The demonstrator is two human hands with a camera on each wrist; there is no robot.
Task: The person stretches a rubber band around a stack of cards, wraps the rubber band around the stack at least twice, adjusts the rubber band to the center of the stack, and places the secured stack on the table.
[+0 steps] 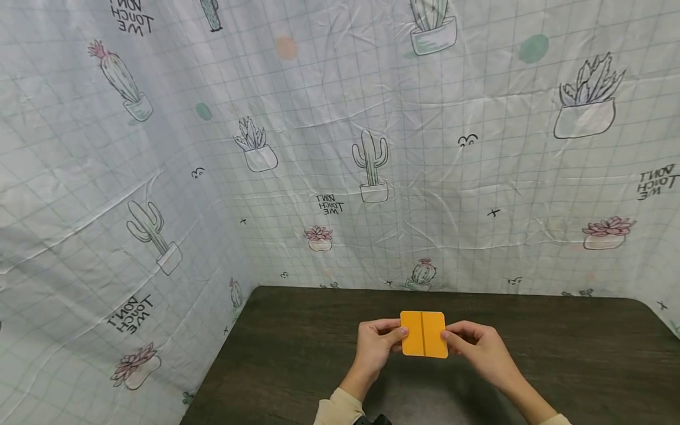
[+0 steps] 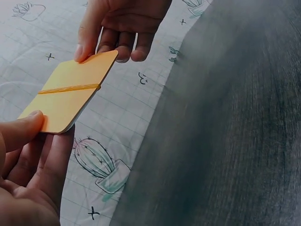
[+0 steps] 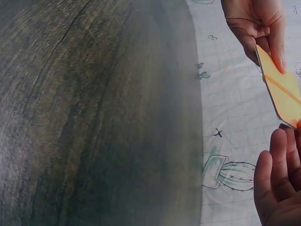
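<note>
A small orange notebook (image 1: 434,334) with rounded corners is held up between both hands, its flat cover facing the head camera. An orange elastic band (image 1: 423,334) runs across the middle of the cover. My left hand (image 1: 373,349) pinches the left edge, with the thumb on the cover and the fingers behind. On the opposite edge, my right hand (image 1: 486,354) pinches in the same way. In the left wrist view, the notebook (image 2: 70,101) shows a thin pale edge under its cover. The right wrist view cuts off part of the notebook (image 3: 282,94).
Below the hands lies a dark wood-grain table (image 1: 297,354) with rounded far corners. A pale grid-patterned cloth (image 1: 297,177) printed with cacti and mirrored lettering hangs behind and to the left of it. Beige sleeves (image 1: 340,408) cover the forearms.
</note>
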